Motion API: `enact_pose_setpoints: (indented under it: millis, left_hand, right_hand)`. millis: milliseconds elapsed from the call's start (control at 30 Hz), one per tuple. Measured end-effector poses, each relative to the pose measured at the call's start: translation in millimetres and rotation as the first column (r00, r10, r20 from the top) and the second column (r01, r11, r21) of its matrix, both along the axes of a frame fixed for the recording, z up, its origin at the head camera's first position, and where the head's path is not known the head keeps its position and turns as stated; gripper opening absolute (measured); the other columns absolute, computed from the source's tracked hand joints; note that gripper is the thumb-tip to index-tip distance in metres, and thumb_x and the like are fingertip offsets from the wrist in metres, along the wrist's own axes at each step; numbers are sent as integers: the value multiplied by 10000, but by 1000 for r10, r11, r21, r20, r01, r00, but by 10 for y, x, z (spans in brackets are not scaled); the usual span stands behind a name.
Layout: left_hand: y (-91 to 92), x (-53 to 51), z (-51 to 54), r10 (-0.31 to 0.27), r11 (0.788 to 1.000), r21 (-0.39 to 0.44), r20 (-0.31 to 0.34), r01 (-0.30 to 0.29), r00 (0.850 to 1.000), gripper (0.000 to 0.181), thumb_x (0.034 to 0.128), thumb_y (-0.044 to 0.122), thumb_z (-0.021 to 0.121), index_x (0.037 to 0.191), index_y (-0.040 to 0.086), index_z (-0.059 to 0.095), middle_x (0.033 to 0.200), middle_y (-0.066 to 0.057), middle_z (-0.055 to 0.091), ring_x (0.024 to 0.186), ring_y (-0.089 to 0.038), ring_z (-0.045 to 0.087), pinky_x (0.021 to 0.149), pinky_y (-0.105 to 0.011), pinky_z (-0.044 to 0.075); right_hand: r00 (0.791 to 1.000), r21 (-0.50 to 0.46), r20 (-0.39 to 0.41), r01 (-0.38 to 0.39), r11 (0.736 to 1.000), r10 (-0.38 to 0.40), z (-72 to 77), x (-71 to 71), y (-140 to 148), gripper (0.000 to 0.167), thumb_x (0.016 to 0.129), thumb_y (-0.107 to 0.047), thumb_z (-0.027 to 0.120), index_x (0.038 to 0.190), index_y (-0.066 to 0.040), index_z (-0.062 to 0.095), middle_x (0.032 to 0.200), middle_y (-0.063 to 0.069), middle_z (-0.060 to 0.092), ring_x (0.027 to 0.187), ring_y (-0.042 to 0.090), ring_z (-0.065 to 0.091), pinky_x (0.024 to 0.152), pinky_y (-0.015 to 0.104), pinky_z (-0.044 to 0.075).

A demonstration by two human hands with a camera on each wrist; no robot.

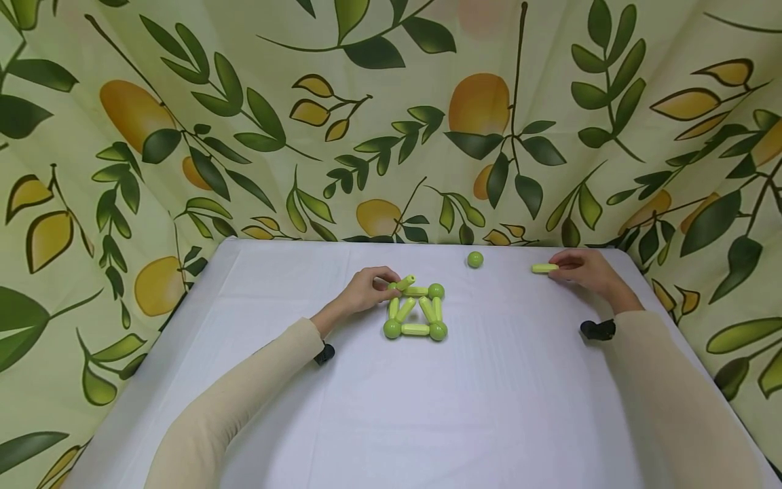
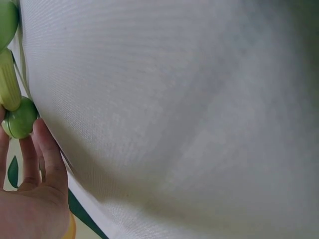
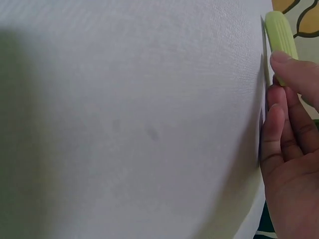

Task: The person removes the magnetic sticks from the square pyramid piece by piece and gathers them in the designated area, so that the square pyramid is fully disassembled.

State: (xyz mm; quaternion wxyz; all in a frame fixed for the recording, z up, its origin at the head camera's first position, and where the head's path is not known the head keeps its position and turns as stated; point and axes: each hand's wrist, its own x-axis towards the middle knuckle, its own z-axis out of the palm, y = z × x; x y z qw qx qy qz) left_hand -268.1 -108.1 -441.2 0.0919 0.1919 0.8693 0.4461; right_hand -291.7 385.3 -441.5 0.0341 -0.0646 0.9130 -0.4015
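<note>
A square frame of green balls and lighter green ribbed rods lies on the white table (image 1: 379,407). Rods tilt up from its two front corners, and another slanted rod (image 1: 406,282) rises at the back left. My left hand (image 1: 362,291) grips the green ball (image 2: 21,119) at that back left corner; the fingers partly cover it in the head view. Off to the right, my right hand (image 1: 583,269) pinches a loose light green rod (image 1: 544,269) between thumb and fingers. The right wrist view shows this ribbed rod (image 3: 280,34) poking out past the thumb.
A single green ball (image 1: 475,259) sits near the table's back edge, between the frame and my right hand. Behind the table hangs a curtain (image 1: 403,122) printed with leaves and fruit. Each wrist wears a small black device, such as the right one (image 1: 597,331).
</note>
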Motion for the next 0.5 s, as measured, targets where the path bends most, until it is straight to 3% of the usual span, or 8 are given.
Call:
enact_pose_setpoints:
  millis: [300,500]
  left_hand:
    - [-3,-15,-16,3,1000,3,8,-3,1000,188,913,105,789,1091,97,730,1158,-87,689,970,-228,664,772,-312,551]
    - [3,-10,-11,7,1000,-2,10,-7,1000,186,915,105,787,1091,96,728,1164,-86,689,972,-224,663,805,-323,546]
  right_hand:
    - [999,34,32,15,999,-16,14,-42,-25,344,926,-95,767,1212,67,663,1173,232,621,992,289,553,718,187,489]
    - [1000,33,13,23,999,-24,-12,-55,-34,331,915,-53,770,1198,82,665,1163,240,615,978,287,547,713,143,471]
